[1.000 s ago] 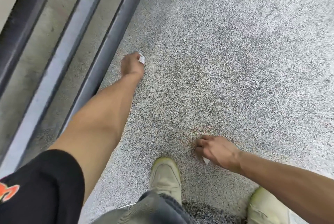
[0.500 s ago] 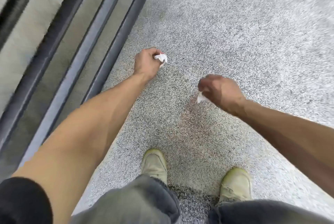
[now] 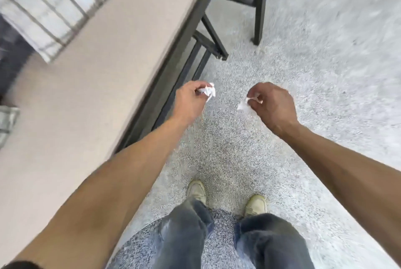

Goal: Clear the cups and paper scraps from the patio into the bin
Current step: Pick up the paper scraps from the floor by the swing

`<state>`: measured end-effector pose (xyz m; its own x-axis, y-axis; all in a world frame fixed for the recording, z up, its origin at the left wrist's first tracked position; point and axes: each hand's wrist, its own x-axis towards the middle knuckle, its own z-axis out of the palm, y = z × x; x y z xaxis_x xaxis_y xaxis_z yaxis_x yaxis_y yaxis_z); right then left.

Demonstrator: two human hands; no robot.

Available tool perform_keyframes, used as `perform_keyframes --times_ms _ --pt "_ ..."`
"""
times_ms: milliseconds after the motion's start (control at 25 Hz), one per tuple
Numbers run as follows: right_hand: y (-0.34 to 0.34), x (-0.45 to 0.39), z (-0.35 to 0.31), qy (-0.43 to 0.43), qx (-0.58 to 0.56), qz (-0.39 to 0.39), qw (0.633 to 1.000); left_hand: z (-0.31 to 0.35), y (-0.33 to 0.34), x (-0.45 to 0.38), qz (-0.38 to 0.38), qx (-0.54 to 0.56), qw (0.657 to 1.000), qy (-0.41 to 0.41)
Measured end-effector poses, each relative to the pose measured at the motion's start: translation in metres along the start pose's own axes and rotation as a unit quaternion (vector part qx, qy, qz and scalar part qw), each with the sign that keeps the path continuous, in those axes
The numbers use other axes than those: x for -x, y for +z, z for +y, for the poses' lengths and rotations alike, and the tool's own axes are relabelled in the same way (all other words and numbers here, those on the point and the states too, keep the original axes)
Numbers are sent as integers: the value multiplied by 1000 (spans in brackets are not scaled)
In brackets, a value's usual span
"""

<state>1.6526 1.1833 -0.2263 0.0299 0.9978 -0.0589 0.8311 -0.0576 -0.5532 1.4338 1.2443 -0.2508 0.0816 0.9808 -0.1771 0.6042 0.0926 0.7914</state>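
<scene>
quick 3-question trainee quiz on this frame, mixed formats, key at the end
1. True or false: the left hand is empty.
2. What does the right hand pinch? A) a cup B) a white paper scrap C) nothing
3. Fill in: the dark-framed bench with the beige cushion stands on the person's ____ side.

Key:
1. False; it grips a crumpled paper scrap.
2. B
3. left
</scene>
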Motion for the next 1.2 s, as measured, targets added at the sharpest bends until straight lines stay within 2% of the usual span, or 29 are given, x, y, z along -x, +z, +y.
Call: perform_keyframes --times_ms 160,320,560,760,1080,1200 --pt "-118 1 -90 16 -41 46 998 111 -88 24 22 3 1000 9" --pt "-220 2 -173 -2 -44 103 994 206 -177 49 49 22 997 46" --pt "-318 -1 -265 -33 -53 190 980 293 -279 74 126 56 986 92" --pt "-347 -14 -302 -84 -43 213 973 318 -319 93 199 91 968 123" --pt "-351 -11 -329 -208 -63 180 959 317 -339 162 333 98 934 81" --pt "-333 -3 -360 -279 -77 148 946 306 -354 205 383 74 920 36"
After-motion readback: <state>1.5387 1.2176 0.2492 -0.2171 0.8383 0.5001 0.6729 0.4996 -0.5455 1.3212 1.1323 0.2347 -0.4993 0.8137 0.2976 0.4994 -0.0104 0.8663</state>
